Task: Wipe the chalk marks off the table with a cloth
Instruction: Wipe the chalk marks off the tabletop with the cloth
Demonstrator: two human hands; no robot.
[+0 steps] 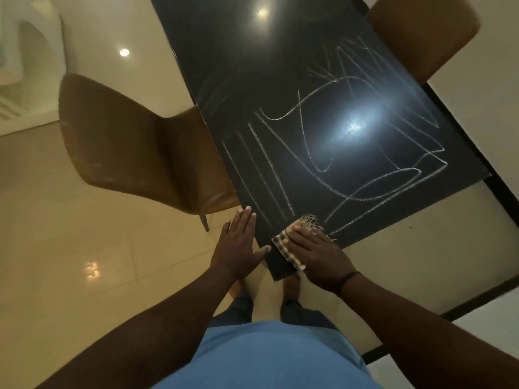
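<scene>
A black table (241,66) runs away from me, its near half covered in white chalk marks (351,153): straight strokes on the left, loops and zigzags on the right. My right hand (314,248) presses flat on a tan checked cloth (286,247) with a frayed edge, at the table's near corner just below the straight strokes. My left hand (241,242) lies flat with straight fingers on the table's left edge, beside the cloth, and holds nothing.
A brown chair (134,153) stands at the table's left side, close to my left hand. A second brown chair (424,35) is at the far right. Glossy beige floor tiles (70,262) surround the table. Ceiling lights glare off the tabletop.
</scene>
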